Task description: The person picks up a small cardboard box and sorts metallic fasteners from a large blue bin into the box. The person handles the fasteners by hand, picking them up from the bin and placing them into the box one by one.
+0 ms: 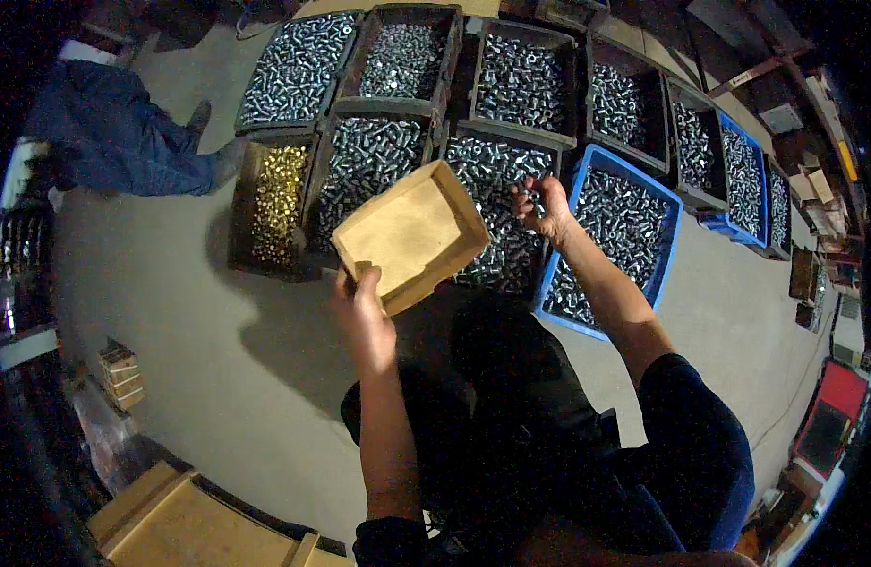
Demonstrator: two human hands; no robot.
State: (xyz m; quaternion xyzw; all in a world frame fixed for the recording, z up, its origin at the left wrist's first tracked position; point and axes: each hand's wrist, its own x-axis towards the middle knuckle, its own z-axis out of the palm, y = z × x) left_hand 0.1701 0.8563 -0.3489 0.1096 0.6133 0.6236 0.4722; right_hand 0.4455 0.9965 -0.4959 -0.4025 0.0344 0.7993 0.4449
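Observation:
My left hand (365, 317) grips the near left edge of a shallow cardboard box (415, 231), thumb over the rim. The box is tilted and its visible inside is bare. My right hand (546, 210) is curled above a dark bin (506, 132) full of silvery bolts. Shiny metal that looks like bolts shows between its fingers; how many I cannot tell. Just right of that hand stands a blue crate (676, 222) heaped with similar bolts (615, 231). The cardboard box partly hides the dark bin below it.
More dark bins of metal pieces stand in rows beyond, one holding brass-coloured pieces (280, 203) at the left. Another blue crate (761, 184) is at the far right. A person's leg in dark trousers (143, 142) is at the upper left. A wooden crate (199, 520) lies lower left.

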